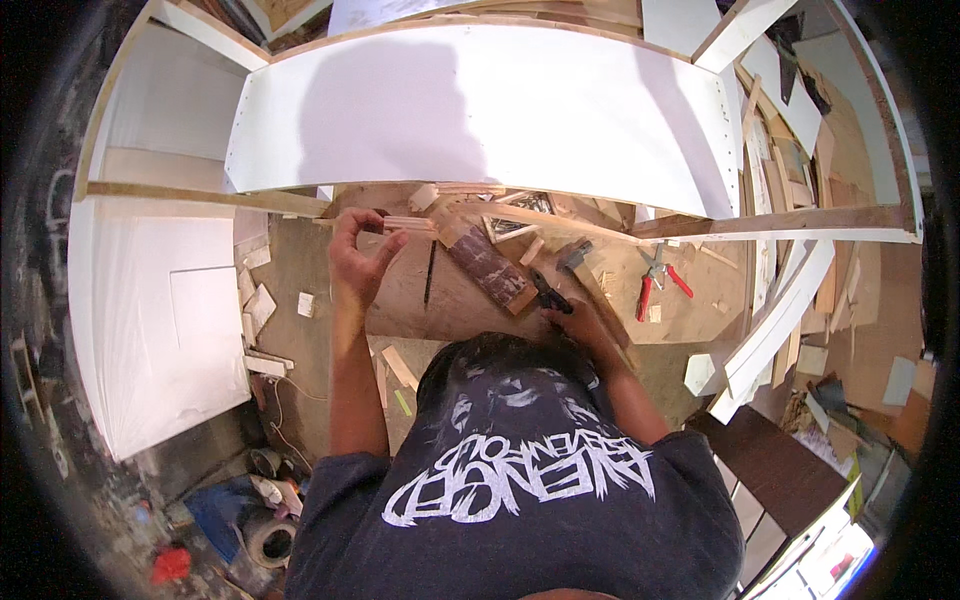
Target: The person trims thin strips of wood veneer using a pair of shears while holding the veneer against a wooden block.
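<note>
The left hand (358, 258) is raised over the brown workbench (460, 310), w/ fingers curled and the thumb meeting them around the end of a thin pale wood strip (412, 224). The strip lies approx. level and points to the right, toward a pile of small offcuts (520, 215) just under the big white panel (480, 115).

The right hand (585, 325) is low, near the person's chest, and closed on a dark tool w/ black handle (550, 293); which kind of tool, I cannot tell, it is partly hidden. Between both hands lies a dark reddish wood block (490, 268), tilted diagonal on the bench, not touched by a hand.

Further right, red-handled pliers (657, 280) rest on the bench, well apart from the right hand. A tape roll (268, 540) is on the floor at lower left.
</note>
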Demonstrator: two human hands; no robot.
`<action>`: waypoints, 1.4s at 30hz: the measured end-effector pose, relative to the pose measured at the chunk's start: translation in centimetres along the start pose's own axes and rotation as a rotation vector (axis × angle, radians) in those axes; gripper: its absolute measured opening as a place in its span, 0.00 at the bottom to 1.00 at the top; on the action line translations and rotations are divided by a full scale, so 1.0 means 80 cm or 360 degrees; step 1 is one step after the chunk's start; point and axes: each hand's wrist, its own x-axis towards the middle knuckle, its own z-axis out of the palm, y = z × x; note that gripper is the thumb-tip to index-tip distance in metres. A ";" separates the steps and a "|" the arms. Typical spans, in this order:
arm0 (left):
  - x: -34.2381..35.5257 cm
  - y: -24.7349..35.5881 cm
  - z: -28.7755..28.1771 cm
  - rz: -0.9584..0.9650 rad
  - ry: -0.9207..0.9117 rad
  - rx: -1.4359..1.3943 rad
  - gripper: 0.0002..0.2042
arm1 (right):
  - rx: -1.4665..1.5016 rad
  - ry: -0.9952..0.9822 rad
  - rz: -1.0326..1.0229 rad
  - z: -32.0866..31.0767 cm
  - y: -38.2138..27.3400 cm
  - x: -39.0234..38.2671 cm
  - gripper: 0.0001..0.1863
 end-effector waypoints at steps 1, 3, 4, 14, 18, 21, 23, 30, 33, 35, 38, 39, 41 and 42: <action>0.007 -0.003 -0.007 0.0000 -0.0164 -0.0023 0.19 | -0.0110 -0.0248 0.0099 0.001 -0.020 -0.006 0.18; 0.027 0.026 -0.001 -0.0029 -0.0315 -0.0015 0.18 | 0.0060 -0.0177 0.0144 0.015 0.004 0.005 0.19; 0.033 0.039 -0.001 -0.0071 -0.0423 0.0017 0.18 | 0.0210 -0.0146 0.0167 0.021 0.010 0.009 0.20; 0.032 0.032 -0.021 -0.0151 -0.0729 -0.0248 0.18 | 0.0527 0.0014 -0.0458 0.067 -0.155 -0.120 0.19; 0.036 0.020 -0.017 -0.0162 -0.0854 -0.0291 0.17 | -0.0275 0.0224 -0.0694 0.079 -0.255 -0.141 0.18; 0.034 0.011 -0.017 -0.0023 -0.0810 -0.0227 0.17 | -0.0696 0.0420 -0.0802 0.095 -0.306 -0.125 0.15; 0.035 0.016 -0.018 0.0013 -0.0757 -0.0229 0.18 | -0.0941 0.0488 -0.0783 0.095 -0.322 -0.117 0.15; 0.029 0.030 -0.018 -0.0134 -0.0706 -0.0299 0.24 | -0.1144 0.0372 -0.0650 0.080 -0.304 -0.098 0.15; 0.030 0.030 -0.018 -0.0103 -0.0679 -0.0254 0.23 | -0.1148 0.0382 -0.0802 0.075 -0.297 -0.088 0.16; 0.029 0.030 -0.017 -0.0107 -0.0653 -0.0251 0.23 | -0.1130 0.0372 -0.0818 0.074 -0.303 -0.086 0.16; 0.027 0.033 -0.016 -0.0176 -0.0647 -0.0246 0.23 | -0.1144 0.0373 -0.0793 0.070 -0.302 -0.084 0.17; 0.027 0.035 -0.016 -0.0188 -0.0642 -0.0308 0.23 | -0.1179 0.0386 -0.0749 0.068 -0.300 -0.084 0.18; 0.024 0.036 -0.014 -0.0206 -0.0639 -0.0361 0.23 | -0.1172 0.0360 -0.0799 0.070 -0.297 -0.078 0.18; 0.023 0.035 -0.013 -0.0187 -0.0617 -0.0366 0.23 | -0.1170 0.0349 -0.0844 0.070 -0.296 -0.076 0.18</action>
